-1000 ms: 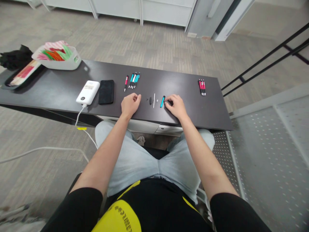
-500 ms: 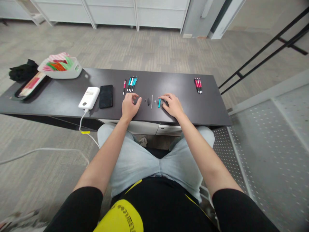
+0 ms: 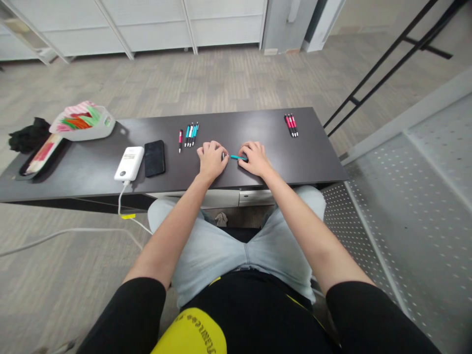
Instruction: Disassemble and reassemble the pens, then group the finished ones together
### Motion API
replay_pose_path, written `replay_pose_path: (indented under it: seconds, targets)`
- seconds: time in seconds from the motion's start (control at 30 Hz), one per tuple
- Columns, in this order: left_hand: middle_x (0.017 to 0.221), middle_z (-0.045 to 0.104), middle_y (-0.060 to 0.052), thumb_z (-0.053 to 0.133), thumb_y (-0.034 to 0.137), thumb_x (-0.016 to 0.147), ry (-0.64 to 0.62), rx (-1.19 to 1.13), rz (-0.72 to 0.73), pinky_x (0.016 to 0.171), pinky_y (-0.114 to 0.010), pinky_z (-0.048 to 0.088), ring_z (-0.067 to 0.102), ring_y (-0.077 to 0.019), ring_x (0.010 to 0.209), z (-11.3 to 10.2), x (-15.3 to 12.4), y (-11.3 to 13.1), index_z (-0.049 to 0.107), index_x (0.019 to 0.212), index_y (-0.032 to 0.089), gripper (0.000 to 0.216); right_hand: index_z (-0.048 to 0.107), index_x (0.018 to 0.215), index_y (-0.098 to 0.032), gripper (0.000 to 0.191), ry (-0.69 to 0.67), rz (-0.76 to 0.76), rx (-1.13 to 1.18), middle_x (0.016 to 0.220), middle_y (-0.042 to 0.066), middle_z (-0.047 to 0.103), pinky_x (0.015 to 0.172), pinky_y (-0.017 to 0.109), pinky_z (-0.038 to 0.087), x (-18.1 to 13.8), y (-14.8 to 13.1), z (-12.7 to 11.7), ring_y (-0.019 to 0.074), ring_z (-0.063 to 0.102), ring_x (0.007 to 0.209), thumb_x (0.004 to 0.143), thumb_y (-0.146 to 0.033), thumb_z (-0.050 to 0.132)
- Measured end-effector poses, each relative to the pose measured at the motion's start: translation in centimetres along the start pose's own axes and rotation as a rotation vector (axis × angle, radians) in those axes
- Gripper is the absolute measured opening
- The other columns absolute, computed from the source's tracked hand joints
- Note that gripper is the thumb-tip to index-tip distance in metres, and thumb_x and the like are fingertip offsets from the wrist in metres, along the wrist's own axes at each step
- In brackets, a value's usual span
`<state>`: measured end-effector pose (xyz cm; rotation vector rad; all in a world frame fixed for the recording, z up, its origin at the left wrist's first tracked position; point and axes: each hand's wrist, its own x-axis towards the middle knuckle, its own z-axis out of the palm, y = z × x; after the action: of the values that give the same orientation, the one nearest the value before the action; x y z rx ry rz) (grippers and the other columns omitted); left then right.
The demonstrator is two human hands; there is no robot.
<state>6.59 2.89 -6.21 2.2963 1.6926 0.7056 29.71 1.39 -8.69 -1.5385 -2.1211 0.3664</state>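
head camera, sole view | above and behind near edge of tabletop [image 3: 313,155] | faces forward, steeply down | set well back: both right corners fit, near edge exits frame left | left hand [image 3: 211,161] and right hand [image 3: 255,159] near mid-frame

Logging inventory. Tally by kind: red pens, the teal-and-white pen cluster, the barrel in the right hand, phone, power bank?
Red pens: 4
Clustered teal-and-white pens: 4
Teal pen barrel in the right hand: 1
Black smartphone: 1
White power bank: 1
Total: 11
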Motion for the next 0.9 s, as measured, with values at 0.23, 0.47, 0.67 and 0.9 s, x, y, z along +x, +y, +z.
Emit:
replay_pose_path:
  seconds: [0.23, 0.47, 0.67, 0.9]
  targets:
    - [0.121, 0.095, -0.007, 0.080, 0.012, 0.113, 0.108, -0.357, -0.041, 0.126, -0.055, 0.060, 0.088, -0.0326, 0.119, -0.5, 0.0, -1.2, 0.082, 0.112, 0.028, 0.017, 0.079, 0.120, -0.031, 0.004, 0.109, 0.041, 0.164, 0.140, 0.014, 0.087, 0.133, 0.069, 0.053, 0.6, 1.4, 0.8, 0.0459, 0.066, 0.141, 0.117, -0.031, 0.081]
    - [0.120, 0.096, -0.007, 0.084, 0.014, 0.112, 0.065, -0.430, 0.097, 0.111, -0.042, 0.070, 0.088, -0.0267, 0.106, -1.5, 0.1, -1.6, 0.094, 0.118, 0.026, 0.017, 0.078, 0.109, -0.033, 0.008, 0.163, 0.013, 0.384, 0.125, 0.011, 0.090, 0.130, 0.067, 0.056, 1.1, 2.0, 0.8, 0.0417, 0.071, 0.125, 0.112, -0.035, 0.085]
    - [0.122, 0.097, -0.008, 0.085, 0.011, 0.111, 0.038, -0.403, 0.149, 0.111, -0.045, 0.071, 0.089, -0.0285, 0.105, -1.2, 0.4, -1.5, 0.099, 0.123, 0.027, 0.025, 0.079, 0.107, -0.033, 0.012, 0.162, -0.008, 0.428, 0.119, 0.010, 0.090, 0.126, 0.067, 0.058, 0.9, 1.6, 0.5, 0.0403, 0.071, 0.117, 0.111, -0.041, 0.088]
    - [0.122, 0.100, -0.006, 0.090, 0.017, 0.112, 0.004, -0.359, 0.062, 0.115, -0.047, 0.070, 0.092, -0.0300, 0.106, -1.7, 0.4, -0.8, 0.096, 0.120, 0.030, 0.016, 0.081, 0.109, -0.033, 0.007, 0.142, -0.018, 0.442, 0.122, 0.010, 0.091, 0.125, 0.064, 0.058, 0.9, 1.9, 0.6, 0.0404, 0.071, 0.120, 0.111, -0.038, 0.087]
